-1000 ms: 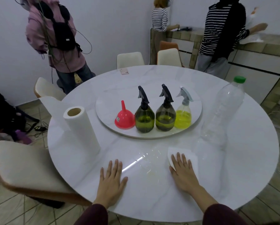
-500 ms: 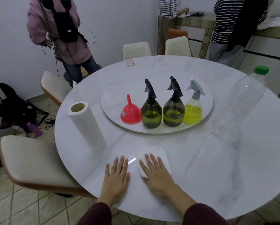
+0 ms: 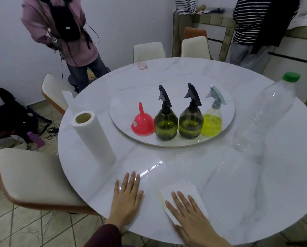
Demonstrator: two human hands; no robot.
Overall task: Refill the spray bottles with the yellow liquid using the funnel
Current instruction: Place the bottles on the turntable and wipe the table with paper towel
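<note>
On the round turntable stand a red funnel upside down, two dark green spray bottles and a clear spray bottle half full of yellow liquid. A tall clear plastic bottle with a green cap stands at the right and looks empty. My left hand lies flat on the table near its front edge. My right hand presses flat on a folded white paper towel.
A paper towel roll stands upright at the left of the marble table. A pink phone lies at the far edge. Chairs surround the table and three people stand behind it. A bag sits on the floor at left.
My right hand has slid the paper towel across the table, first leftward, then back toward me and to the right. My left hand stays flat. The view has come closer.
</note>
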